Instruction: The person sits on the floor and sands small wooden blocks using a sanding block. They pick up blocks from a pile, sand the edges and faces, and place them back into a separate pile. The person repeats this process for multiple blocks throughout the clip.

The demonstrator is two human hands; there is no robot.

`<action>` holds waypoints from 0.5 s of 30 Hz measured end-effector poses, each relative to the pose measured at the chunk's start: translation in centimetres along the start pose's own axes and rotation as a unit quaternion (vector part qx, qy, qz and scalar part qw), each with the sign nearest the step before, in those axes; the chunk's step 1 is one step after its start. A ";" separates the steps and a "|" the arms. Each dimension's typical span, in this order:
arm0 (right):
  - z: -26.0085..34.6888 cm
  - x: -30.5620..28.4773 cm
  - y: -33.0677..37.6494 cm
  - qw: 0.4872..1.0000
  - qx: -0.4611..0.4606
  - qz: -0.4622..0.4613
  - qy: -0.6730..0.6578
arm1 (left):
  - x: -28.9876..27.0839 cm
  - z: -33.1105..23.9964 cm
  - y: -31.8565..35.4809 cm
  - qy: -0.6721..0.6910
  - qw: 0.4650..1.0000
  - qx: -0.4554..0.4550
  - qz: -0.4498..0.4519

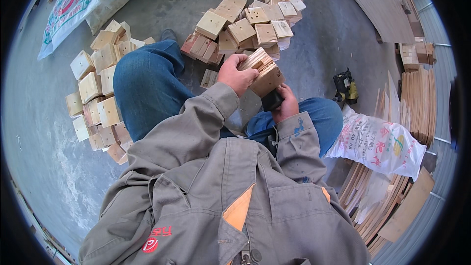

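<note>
My left hand (236, 73) grips the near side of a small wooden box (265, 71) made of thin plywood boards, held above my knees. My right hand (286, 104) is closed around a dark tool (271, 100) just below the box; most of the tool is hidden by the box and my fingers. I sit on the concrete floor in a grey jacket and blue trousers.
A heap of finished wooden boxes (245, 24) lies ahead, another heap (100, 83) to my left. A yellow-black nail gun (346, 87) rests at right beside a white printed sack (380, 145). Stacked plywood strips (417, 103) line the right side; another sack (81, 0) lies at upper left.
</note>
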State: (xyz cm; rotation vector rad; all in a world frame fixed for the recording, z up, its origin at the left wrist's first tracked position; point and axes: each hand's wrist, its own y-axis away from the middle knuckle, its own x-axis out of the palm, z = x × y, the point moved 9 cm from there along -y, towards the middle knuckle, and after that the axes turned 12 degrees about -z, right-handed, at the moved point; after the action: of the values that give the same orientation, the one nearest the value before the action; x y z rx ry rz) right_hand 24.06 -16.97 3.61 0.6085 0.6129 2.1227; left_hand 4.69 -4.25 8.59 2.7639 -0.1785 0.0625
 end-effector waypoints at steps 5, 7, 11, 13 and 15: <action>-0.1 -0.1 -0.2 1.000 -0.001 0.002 0.000 | 0.0 0.0 -0.1 -0.012 1.000 0.006 -0.002; -0.1 -0.2 -0.3 1.000 -0.005 0.000 0.000 | -0.1 0.2 -0.2 -0.016 1.000 0.009 -0.005; -0.2 -0.1 -0.3 1.000 -0.002 0.002 0.004 | -0.1 0.3 -0.3 -0.016 1.000 0.004 -0.007; -0.2 -0.1 -0.3 1.000 -0.002 0.001 0.007 | -0.1 0.5 -0.4 -0.016 1.000 0.007 -0.008; -0.4 -0.5 -0.6 1.000 -0.001 0.000 0.016 | 0.0 0.4 -0.4 -0.016 1.000 0.007 -0.006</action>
State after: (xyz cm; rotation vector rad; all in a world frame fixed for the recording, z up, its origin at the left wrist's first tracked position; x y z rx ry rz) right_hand 24.44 -17.11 2.81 0.5743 0.6282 2.1371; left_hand 4.72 -4.06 8.08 2.7809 -0.1709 0.0173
